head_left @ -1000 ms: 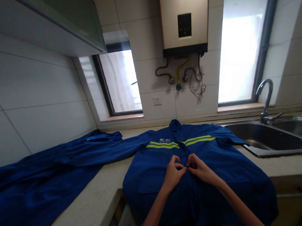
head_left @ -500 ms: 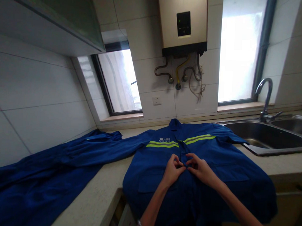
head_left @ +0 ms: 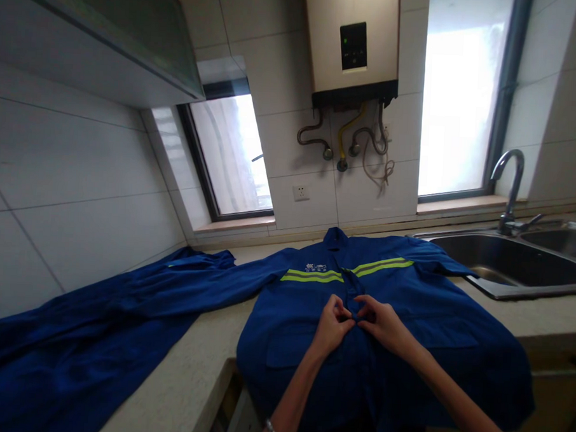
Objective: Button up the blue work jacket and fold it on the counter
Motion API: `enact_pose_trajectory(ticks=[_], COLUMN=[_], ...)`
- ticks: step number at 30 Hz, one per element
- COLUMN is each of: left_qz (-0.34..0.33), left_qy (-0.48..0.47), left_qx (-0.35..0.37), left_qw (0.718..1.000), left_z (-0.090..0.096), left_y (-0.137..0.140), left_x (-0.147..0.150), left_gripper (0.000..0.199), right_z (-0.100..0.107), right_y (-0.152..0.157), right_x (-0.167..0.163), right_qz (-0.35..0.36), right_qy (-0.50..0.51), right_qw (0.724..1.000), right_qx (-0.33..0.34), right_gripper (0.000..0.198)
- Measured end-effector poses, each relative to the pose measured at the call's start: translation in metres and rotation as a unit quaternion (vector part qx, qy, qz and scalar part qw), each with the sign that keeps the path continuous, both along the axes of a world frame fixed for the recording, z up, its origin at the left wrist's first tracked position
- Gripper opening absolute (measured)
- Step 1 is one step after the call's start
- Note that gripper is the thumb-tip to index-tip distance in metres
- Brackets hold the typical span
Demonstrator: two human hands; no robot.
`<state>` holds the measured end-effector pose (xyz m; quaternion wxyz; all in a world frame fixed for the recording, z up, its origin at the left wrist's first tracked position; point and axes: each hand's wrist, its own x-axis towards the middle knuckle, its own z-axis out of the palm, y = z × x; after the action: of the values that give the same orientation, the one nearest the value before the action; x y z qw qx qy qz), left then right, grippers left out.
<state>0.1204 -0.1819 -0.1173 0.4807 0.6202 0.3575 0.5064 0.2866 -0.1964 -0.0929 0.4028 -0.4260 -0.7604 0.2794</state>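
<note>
A blue work jacket (head_left: 293, 318) with yellow-green and grey reflective stripes lies front up over the counter, its collar toward the wall and its hem hanging over the front edge. Halfway down the front opening, my left hand (head_left: 333, 323) pinches the jacket's front edge between thumb and fingers. Close against it on the other side, my right hand (head_left: 381, 323) pinches the opposite front edge. The fingertips of both hands almost meet. Whatever small fastening lies between them is hidden by the fingers.
Another blue garment (head_left: 82, 341) lies on the left counter, under the jacket's sleeve. At right is a steel sink (head_left: 504, 292) with a faucet (head_left: 513, 181). A water heater (head_left: 352, 47) hangs on the wall, and a cabinet (head_left: 109, 36) juts out upper left.
The view has shifted very slightly, so the scene sits a little farther right. Both hands keep the same pinch at the same place on the jacket front.
</note>
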Motion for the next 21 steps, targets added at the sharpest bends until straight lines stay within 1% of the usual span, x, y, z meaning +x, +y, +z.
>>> enact_pose_trajectory(ticks=[5, 10, 14, 21], left_qz=[-0.015, -0.023, -0.018, -0.001], left_qy=[-0.007, -0.003, -0.007, -0.004], left_qx=[0.005, 0.009, 0.022, 0.028], left_qw=[1.000, 1.000, 1.000, 1.000], left_z=[0.003, 0.006, 0.006, 0.006], left_y=[-0.003, -0.007, -0.005, -0.004], left_x=[-0.002, -0.001, 0.001, 0.002], left_gripper=[0.034, 0.037, 0.031, 0.033], right_z=[0.004, 0.005, 0.004, 0.005], right_y=[0.000, -0.003, -0.005, 0.000], right_x=[0.000, 0.000, 0.000, 0.014], right_qz=[-0.011, 0.002, 0.014, 0.089], right_qy=[-0.014, -0.016, -0.007, 0.037], right_qw=[1.000, 1.000, 1.000, 0.995], right_qx=[0.004, 0.017, 0.017, -0.034], right_gripper=[0.043, 0.037, 0.037, 0.047])
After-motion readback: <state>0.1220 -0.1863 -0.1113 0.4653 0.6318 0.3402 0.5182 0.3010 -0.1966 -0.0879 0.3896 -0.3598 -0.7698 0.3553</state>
